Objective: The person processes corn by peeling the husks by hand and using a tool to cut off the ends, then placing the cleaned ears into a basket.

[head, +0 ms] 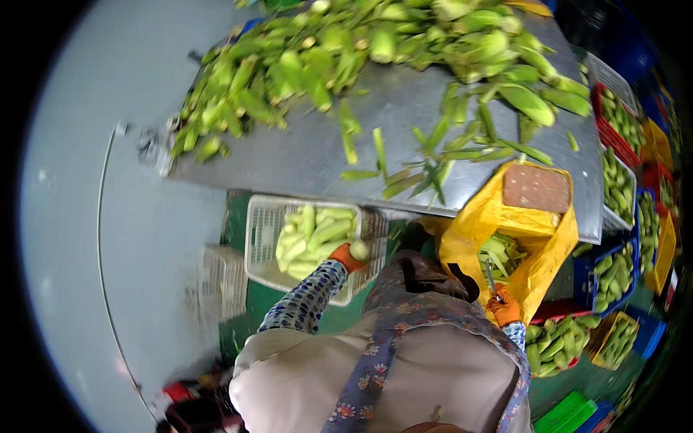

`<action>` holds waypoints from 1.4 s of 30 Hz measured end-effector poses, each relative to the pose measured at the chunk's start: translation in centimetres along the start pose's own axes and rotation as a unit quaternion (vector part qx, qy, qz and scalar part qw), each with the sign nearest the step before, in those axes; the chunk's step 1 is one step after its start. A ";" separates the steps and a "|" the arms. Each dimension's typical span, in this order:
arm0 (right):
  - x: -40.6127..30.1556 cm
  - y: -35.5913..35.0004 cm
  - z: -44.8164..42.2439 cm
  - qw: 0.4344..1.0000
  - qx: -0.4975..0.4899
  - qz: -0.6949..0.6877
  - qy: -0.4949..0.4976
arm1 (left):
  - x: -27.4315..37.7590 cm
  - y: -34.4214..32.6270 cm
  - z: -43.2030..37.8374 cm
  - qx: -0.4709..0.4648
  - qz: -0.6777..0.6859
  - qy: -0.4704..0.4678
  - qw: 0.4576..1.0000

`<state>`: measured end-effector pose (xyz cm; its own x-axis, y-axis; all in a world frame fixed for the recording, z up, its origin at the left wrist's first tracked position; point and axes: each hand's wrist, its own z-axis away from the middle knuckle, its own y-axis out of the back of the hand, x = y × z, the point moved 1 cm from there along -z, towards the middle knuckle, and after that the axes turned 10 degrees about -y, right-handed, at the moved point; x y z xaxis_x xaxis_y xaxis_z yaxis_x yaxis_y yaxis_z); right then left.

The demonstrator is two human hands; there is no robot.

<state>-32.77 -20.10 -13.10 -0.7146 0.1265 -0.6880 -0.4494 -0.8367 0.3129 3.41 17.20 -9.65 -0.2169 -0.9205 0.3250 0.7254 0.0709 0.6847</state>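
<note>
My left hand [347,258], in an orange glove, grips a pale green ear of corn [358,250] at the right side of a white plastic crate [265,276]. Trimmed ears of corn [316,238] in light husk lie heaped inside that crate. In an orange glove too, my right hand [505,306] holds a knife [489,275], its blade pointing away from me over the mouth of a yellow sack [460,243]. Cut husk leaves [498,251] fill part of the sack. A reddish brick [536,188] rests on the sack's far edge, on the metal table [303,146].
Unhusked corn [325,48] is piled along the table's far side, with loose leaves [427,168] nearer me. Crates of corn, among them a blue crate [587,281], crowd the right. At left are a pale wall [70,216] and another white crate [224,281].
</note>
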 end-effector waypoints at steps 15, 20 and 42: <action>-5.5 2.6 -2.8 0.997 -0.061 -0.001 0.042 | -3.3 -7.1 0.9 -0.242 -0.053 -0.006 0.969; -1.1 2.1 -1.3 0.992 -0.045 -0.114 -0.007 | 0.1 -12.3 6.2 -0.339 0.019 -0.109 0.934; -0.5 -0.1 -0.1 0.997 0.035 0.069 0.000 | 1.2 -7.7 3.1 -0.256 0.048 -0.076 0.962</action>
<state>-32.31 -20.11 -12.83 -0.7720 0.0134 -0.6355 -0.3840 -0.8066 0.4494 -4.41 16.72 -12.53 -0.1986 -0.8492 0.4893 0.9652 -0.0830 0.2478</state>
